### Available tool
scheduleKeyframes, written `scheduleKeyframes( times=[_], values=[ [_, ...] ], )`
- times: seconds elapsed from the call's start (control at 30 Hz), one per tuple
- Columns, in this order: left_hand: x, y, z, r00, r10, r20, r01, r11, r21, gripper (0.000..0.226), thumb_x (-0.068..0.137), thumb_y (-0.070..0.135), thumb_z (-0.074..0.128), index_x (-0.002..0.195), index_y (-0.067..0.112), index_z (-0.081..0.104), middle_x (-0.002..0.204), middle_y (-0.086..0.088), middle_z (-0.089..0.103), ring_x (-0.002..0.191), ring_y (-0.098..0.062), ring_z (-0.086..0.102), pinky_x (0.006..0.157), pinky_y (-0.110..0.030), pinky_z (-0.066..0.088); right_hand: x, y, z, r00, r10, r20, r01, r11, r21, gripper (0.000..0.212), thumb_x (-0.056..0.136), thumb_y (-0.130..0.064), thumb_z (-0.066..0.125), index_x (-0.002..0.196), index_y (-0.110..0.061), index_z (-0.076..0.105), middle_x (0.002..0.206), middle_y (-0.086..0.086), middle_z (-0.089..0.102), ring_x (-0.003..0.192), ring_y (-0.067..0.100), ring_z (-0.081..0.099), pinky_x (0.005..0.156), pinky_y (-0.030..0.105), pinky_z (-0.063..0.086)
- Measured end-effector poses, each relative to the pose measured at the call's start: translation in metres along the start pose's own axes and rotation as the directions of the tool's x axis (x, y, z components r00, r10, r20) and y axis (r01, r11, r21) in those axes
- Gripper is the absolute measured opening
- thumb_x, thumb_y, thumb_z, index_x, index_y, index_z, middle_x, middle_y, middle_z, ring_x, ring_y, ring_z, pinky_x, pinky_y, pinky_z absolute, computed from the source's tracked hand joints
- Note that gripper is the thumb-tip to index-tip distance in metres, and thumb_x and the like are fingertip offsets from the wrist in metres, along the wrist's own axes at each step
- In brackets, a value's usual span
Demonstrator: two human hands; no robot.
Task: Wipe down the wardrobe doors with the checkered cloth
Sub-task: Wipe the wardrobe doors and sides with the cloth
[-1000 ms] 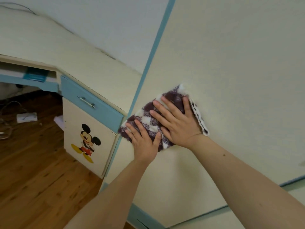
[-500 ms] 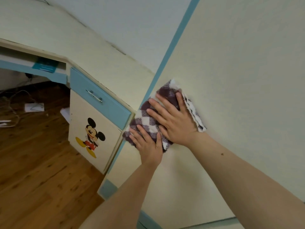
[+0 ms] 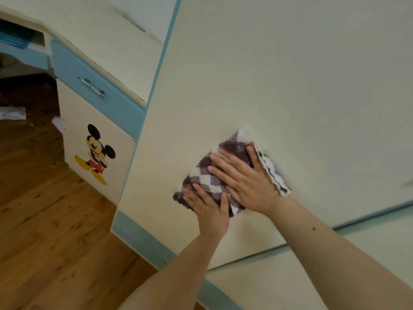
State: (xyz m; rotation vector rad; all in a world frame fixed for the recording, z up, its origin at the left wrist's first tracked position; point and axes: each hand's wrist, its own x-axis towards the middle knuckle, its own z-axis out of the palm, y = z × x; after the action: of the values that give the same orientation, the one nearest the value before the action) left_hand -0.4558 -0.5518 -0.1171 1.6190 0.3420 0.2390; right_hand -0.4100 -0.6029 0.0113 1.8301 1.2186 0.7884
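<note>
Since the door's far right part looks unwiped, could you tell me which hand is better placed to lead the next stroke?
Probably the right hand: it lies flat across most of the checkered cloth, nearer that side; the left hand presses only its lower corner.

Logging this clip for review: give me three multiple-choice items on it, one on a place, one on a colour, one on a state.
1. Where is the checkered cloth?
A. on the floor
B. flat against the wardrobe door
C. in the drawer

2. What colour is the desk drawer front?
A. blue
B. red
C. black

3. How are the hands placed?
A. both off the cloth
B. one only
C. both pressing the cloth

Answers: B, it lies on the cream panel; A, blue with a metal handle; C, left hand and right hand lie flat on it.
</note>
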Motion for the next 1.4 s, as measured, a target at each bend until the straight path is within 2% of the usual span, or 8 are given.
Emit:
scheduleKeyframes(
  times=[0.23,0.33,0.67,0.9,1.03,1.1,1.17,1.4],
  values=[
    [-0.058,-0.005,0.046,0.955,-0.166,0.244,0.163,0.986,0.031,0.113,0.042,0.093,-0.018,0.122,0.016,-0.038,0.133,-0.009,-0.043,0.135,-0.038,-0.029,0.109,-0.037,-0.018,-0.09,-0.015,0.006,0.997,-0.011,0.083,0.013,1.0,-0.016,0.053,0.09,-0.027,0.033,0.143,-0.02,0.031,0.154,0.003,0.019,0.144,0.025,-0.004,0.112,0.054,-0.014],
    [-0.077,-0.006,0.061,0.92,-0.197,0.338,0.183,0.98,0.074,0.113,0.04,0.093,-0.018,0.12,0.015,-0.041,0.128,-0.009,-0.047,0.134,-0.039,-0.03,0.109,-0.037,-0.018,-0.121,-0.02,0.006,0.995,-0.019,0.101,0.018,1.0,0.005,0.054,0.09,-0.026,0.031,0.144,-0.02,0.028,0.157,0.005,0.0,0.144,0.023,-0.005,0.112,0.053,-0.014],
    [-0.106,0.0,0.083,0.837,-0.296,0.461,0.271,0.955,0.122,0.118,0.034,0.095,-0.018,0.117,0.014,-0.044,0.139,-0.023,-0.042,0.134,-0.039,-0.029,0.111,-0.038,-0.013,-0.169,-0.022,0.0,0.984,-0.033,0.175,0.025,0.999,0.048,0.058,0.087,-0.02,0.032,0.145,-0.02,0.027,0.157,0.002,-0.005,0.144,0.02,0.0,0.112,0.051,-0.014],
    [-0.101,-0.004,0.079,0.827,-0.313,0.466,0.316,0.946,0.074,0.118,0.033,0.096,-0.015,0.118,0.018,-0.043,0.126,-0.007,-0.051,0.134,-0.036,-0.03,0.11,-0.035,-0.014,-0.163,-0.032,0.004,0.981,-0.034,0.189,0.027,0.999,0.041,0.066,0.082,-0.017,0.035,0.146,-0.019,0.022,0.157,0.003,-0.008,0.144,0.02,-0.003,0.111,0.054,-0.014],
    [-0.085,-0.018,0.066,0.806,-0.349,0.478,0.381,0.924,0.032,0.123,0.05,0.097,0.015,0.121,0.014,-0.041,0.137,-0.014,-0.046,0.135,-0.033,-0.029,0.111,-0.037,-0.012,-0.145,-0.043,0.016,0.977,-0.109,0.185,0.104,0.994,0.034,0.065,0.083,-0.018,0.031,0.147,-0.017,0.015,0.156,0.006,-0.011,0.144,0.023,-0.008,0.111,0.054,-0.015],
    [-0.076,-0.026,0.06,0.816,-0.354,0.456,0.38,0.924,0.038,0.11,0.081,0.068,0.042,0.13,0.008,-0.037,0.141,-0.02,-0.042,0.136,-0.034,-0.029,0.112,-0.037,-0.011,-0.132,-0.048,0.021,0.975,-0.13,0.179,0.122,0.991,0.053,0.065,0.083,-0.017,0.03,0.147,-0.014,0.015,0.157,0.006,-0.006,0.144,0.024,-0.01,0.111,0.054,-0.015],
    [-0.064,-0.037,0.05,0.842,-0.345,0.416,0.366,0.93,0.03,0.102,0.09,0.05,0.046,0.135,0.005,-0.032,0.141,-0.021,-0.041,0.135,-0.034,-0.029,0.112,-0.037,-0.01,-0.114,-0.053,0.026,0.979,-0.139,0.149,0.129,0.989,0.071,0.062,0.082,-0.016,0.03,0.144,-0.013,0.022,0.154,0.004,0.012,0.143,0.024,-0.012,0.112,0.052,-0.015],
    [-0.014,-0.06,-0.007,0.923,-0.252,0.291,0.244,0.968,0.061,0.108,0.081,0.067,0.043,0.137,0.01,-0.029,0.144,-0.021,-0.037,0.138,-0.032,-0.025,0.113,-0.038,-0.006,-0.045,-0.064,0.037,0.979,-0.156,0.131,0.148,0.987,0.069,0.06,0.08,-0.016,0.03,0.14,-0.012,0.028,0.147,0.0,0.036,0.142,0.03,0.007,0.111,0.053,-0.016]
  ],
)
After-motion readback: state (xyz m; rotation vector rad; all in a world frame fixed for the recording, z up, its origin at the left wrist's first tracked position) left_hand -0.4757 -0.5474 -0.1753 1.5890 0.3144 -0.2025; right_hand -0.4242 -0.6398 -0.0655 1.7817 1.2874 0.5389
